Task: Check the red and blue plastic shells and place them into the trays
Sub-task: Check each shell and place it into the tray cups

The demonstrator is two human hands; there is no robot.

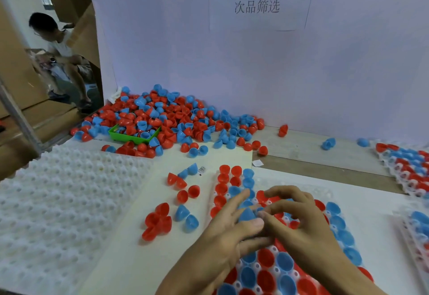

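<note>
— Two hands are seen over the work, but first, what is laid out at the far left?

— Empty white trays are spread there, untouched. Behind them a heap of shells is piled against the white backboard, with a green box half buried in it.

— And nearer the middle?

— Loose shells, red and blue, are scattered on a pale sheet just left of the hands. These lie nearest the left hand and could be reached by it without crossing over.

— What is held?

— A blue shell is pinched between both hands. The left hand's thumb is pressed against its lower side and the fingers are stretched along its far side; the right hand has its fingers curled, tips closed on the shell's right edge. The shell's pointed dome is turned up and away, so its axis stands roughly upright, slightly tilted.

— Where is it relative to the tray?

— It is held directly above the part-filled tray, in which red and blue shells are already seated in rows. Whether a free cup lies right beneath cannot be told, since it is hidden by the hands. Judging by this, checking is under way, and the seating would be a short move straight down.

— Farther right?

— Another filled tray is set well apart.
</note>
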